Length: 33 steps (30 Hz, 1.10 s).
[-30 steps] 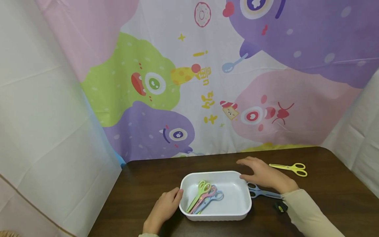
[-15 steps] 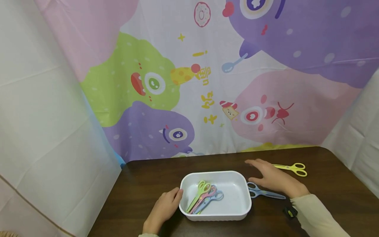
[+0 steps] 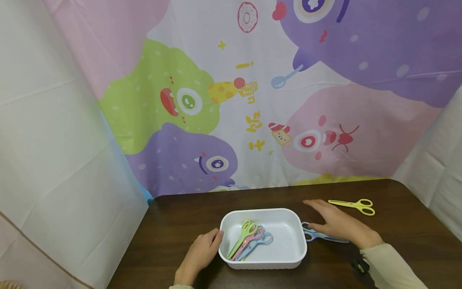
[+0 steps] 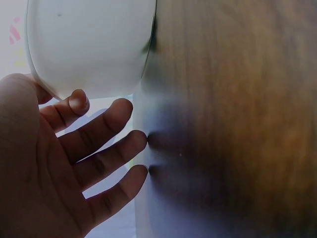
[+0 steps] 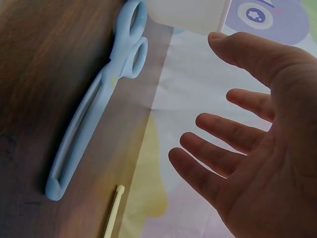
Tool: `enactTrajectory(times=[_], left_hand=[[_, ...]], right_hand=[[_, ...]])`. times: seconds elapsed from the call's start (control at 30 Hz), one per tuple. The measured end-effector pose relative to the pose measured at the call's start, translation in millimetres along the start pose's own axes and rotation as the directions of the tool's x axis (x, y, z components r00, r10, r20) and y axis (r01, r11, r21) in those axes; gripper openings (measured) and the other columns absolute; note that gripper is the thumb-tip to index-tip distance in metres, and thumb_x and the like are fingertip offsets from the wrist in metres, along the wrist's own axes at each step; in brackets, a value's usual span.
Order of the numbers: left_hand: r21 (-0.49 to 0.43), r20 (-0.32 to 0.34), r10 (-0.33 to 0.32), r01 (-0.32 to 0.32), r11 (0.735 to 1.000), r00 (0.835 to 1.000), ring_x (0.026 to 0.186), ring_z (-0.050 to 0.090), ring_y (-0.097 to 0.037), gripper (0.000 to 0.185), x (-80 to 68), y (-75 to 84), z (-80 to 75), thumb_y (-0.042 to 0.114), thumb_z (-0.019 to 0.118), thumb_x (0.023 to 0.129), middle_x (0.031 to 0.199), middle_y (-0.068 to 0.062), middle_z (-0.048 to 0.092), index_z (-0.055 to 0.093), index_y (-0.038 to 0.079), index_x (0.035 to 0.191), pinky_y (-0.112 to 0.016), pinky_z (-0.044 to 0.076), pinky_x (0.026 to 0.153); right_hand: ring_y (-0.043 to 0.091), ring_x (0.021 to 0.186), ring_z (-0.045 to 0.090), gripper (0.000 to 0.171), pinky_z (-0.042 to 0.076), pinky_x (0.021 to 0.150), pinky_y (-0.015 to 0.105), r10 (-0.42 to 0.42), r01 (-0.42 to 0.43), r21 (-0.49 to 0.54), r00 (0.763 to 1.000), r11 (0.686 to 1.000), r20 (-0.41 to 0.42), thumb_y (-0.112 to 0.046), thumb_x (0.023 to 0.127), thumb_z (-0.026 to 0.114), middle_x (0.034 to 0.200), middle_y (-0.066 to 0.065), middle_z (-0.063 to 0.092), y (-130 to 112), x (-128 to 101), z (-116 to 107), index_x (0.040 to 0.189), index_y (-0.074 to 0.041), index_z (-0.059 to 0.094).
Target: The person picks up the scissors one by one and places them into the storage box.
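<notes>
Dark wood-grain table (image 3: 397, 237) fills the lower part of my view, its far edge meeting a hanging cloth backdrop (image 3: 252, 100) printed with green, purple and pink cartoon monsters, a doughnut and a spoon; plain white sheets close off both sides.

On the table in front of me sits a white tray (image 3: 288, 257), and inside it lie three pairs of scissors side by side — green scissors (image 3: 242, 235), pink scissors (image 3: 249, 241) and a light blue pair (image 3: 260, 242). My left hand (image 3: 198, 255) rests against the tray's left wall with relaxed fingers, holding nothing; the left wrist view shows the fingers (image 4: 106, 124) spread loosely beside the white rim.

My right hand (image 3: 339, 224) hovers flat with fingers straight and apart, gripping nothing, just over the blue scissors (image 3: 325, 237) that lie on the wood right beside the tray's right wall, handles toward the tray. In the right wrist view those scissors (image 5: 99, 109) lie below my open palm, not touched. Yellow scissors (image 3: 355, 205) lie farther back on the right, apart from my hand.

Compared with a second ago, my right hand has drawn away from the tray's far right corner toward the right and lower, so more of the blue scissors now shows — the left hand, the tray and the yellow pair lie as they did.
</notes>
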State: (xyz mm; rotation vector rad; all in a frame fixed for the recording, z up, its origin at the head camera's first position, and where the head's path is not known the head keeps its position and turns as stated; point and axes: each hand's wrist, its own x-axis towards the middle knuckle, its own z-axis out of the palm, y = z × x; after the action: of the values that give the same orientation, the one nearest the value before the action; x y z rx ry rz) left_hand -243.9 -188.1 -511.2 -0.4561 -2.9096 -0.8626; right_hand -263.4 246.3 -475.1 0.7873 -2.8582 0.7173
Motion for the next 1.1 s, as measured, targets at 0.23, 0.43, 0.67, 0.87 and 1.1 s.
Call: enactTrajectory(times=[0.23, 0.43, 0.67, 0.87, 1.1], left_hand=[[-0.004, -0.012, 0.0, 0.0, 1.0, 1.0, 0.061, 0.044, -0.009, 0.038, 0.5, -4.7, 3.7, 0.044, 0.044, 0.109, 0.063, 0.009, 0.038, 0.052, 0.022, 0.08, -0.031, 0.038, 0.058], [0.005, 0.002, -0.01, 0.01, 1.0, 1.0, 0.061, 0.044, -0.009, 0.038, -1.0, -0.2, 0.3, 0.045, 0.043, 0.109, 0.063, 0.008, 0.038, 0.052, 0.021, 0.081, -0.027, 0.037, 0.059], [-0.002, 0.002, -0.007, 0.007, 1.0, 1.0, 0.06, 0.043, -0.009, 0.036, -0.4, 0.1, 0.6, 0.04, 0.045, 0.11, 0.063, 0.008, 0.038, 0.053, 0.02, 0.081, -0.027, 0.037, 0.058], [0.003, 0.007, -0.009, 0.009, 1.0, 1.0, 0.061, 0.043, -0.009, 0.037, 0.7, -0.7, 1.2, 0.042, 0.044, 0.11, 0.064, 0.007, 0.039, 0.053, 0.02, 0.082, -0.027, 0.036, 0.058], [0.006, -0.002, -0.005, 0.005, 1.0, 1.0, 0.061, 0.044, -0.009, 0.036, 0.3, -0.2, 0.9, 0.04, 0.045, 0.11, 0.064, 0.008, 0.04, 0.053, 0.02, 0.081, -0.027, 0.037, 0.058]], right_hand=[[0.047, 0.13, 0.054, 0.069, 0.046, 0.102, 0.063, -0.005, 0.005, 0.003, 1.0, 1.0, -0.017, -0.024, 0.089, 0.081, 0.141, 0.025, 0.057, 4, -5, 0, 0.145, 0.004, 0.05], [0.047, 0.131, 0.054, 0.07, 0.045, 0.103, 0.062, 0.009, -0.01, -0.009, 1.0, 1.0, -0.009, -0.026, 0.088, 0.082, 0.142, 0.024, 0.057, 6, -9, 0, 0.144, 0.003, 0.051], [0.049, 0.132, 0.052, 0.072, 0.043, 0.104, 0.065, 0.045, -0.044, -0.01, 0.999, 0.999, 0.02, -0.031, 0.088, 0.082, 0.141, 0.024, 0.057, 7, -13, 2, 0.145, 0.001, 0.051], [0.049, 0.129, 0.054, 0.07, 0.044, 0.103, 0.064, 0.036, -0.035, -0.033, 0.999, 0.999, 0.024, -0.03, 0.086, 0.083, 0.137, 0.026, 0.06, 12, -18, 7, 0.141, 0.002, 0.054], [0.046, 0.124, 0.058, 0.067, 0.047, 0.1, 0.062, 0.028, -0.026, -0.049, 0.999, 0.998, 0.037, -0.032, 0.086, 0.083, 0.132, 0.025, 0.062, 17, -24, 9, 0.137, 0.003, 0.058]])
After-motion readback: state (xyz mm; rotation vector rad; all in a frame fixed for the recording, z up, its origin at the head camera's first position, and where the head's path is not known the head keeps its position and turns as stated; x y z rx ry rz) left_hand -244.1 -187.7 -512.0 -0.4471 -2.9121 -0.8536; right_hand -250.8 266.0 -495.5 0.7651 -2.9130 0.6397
